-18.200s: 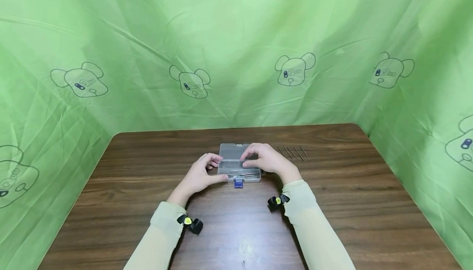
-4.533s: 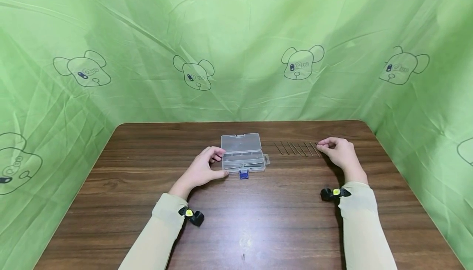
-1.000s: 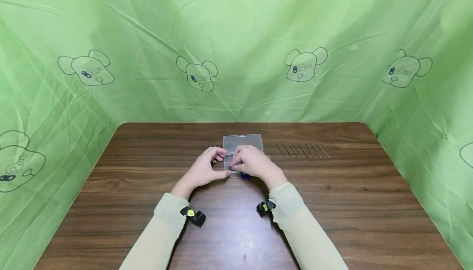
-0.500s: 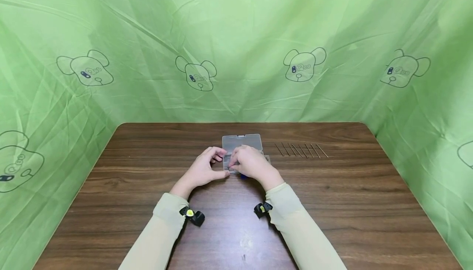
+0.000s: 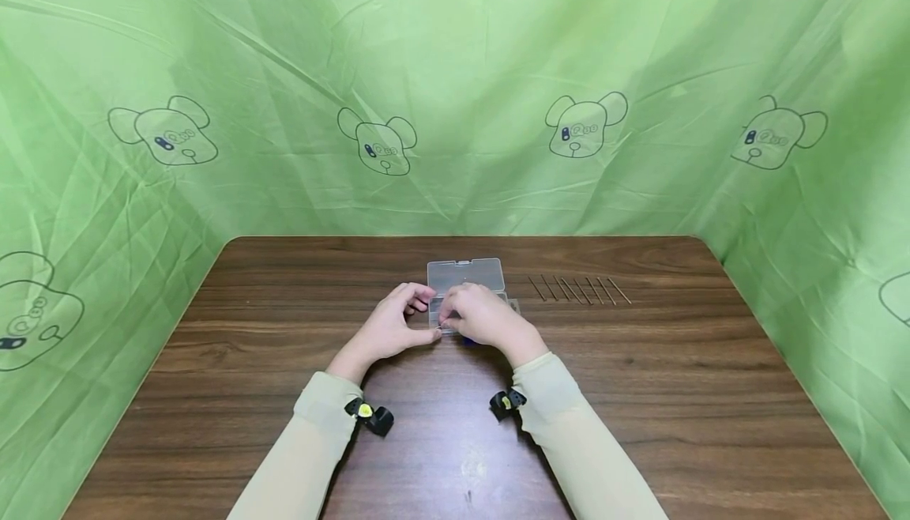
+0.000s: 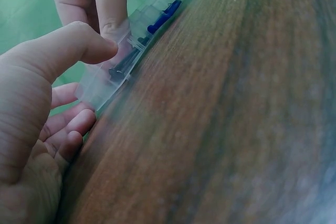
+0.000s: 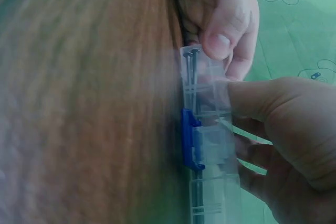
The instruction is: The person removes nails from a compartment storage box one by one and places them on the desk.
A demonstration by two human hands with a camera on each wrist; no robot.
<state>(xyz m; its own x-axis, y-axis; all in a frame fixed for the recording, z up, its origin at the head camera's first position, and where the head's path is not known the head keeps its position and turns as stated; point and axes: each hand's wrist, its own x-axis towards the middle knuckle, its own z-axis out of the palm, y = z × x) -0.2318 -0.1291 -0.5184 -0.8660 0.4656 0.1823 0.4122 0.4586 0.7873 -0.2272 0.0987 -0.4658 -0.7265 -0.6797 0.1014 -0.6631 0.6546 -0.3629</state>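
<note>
A clear plastic box (image 7: 212, 103) lies on the table with its lid (image 5: 465, 273) tipped back. My left hand (image 5: 387, 326) grips the box's left end, thumb at the front edge and fingers at the back. My right hand (image 5: 486, 316) reaches down into the box near that same end, thumb and fingers bent together. Its fingertips are partly hidden by the plastic wall, so whether they pinch a nail is unclear. In the right wrist view, nails (image 7: 193, 80) lie in the front compartment behind a blue latch (image 7: 187, 140).
Right of the box, several nails lie slanted in a row; the rightmost nail (image 5: 620, 291) sits farthest from it. A hanging tab (image 5: 514, 306) sticks out from the box's right end. Green cloth (image 5: 455, 109) surrounds the wooden table (image 5: 284, 275).
The right hand laid another nail at the row's right end, then came back left into the box. Over the last second its fingertips shift slightly inside. The left hand keeps its hold.
</note>
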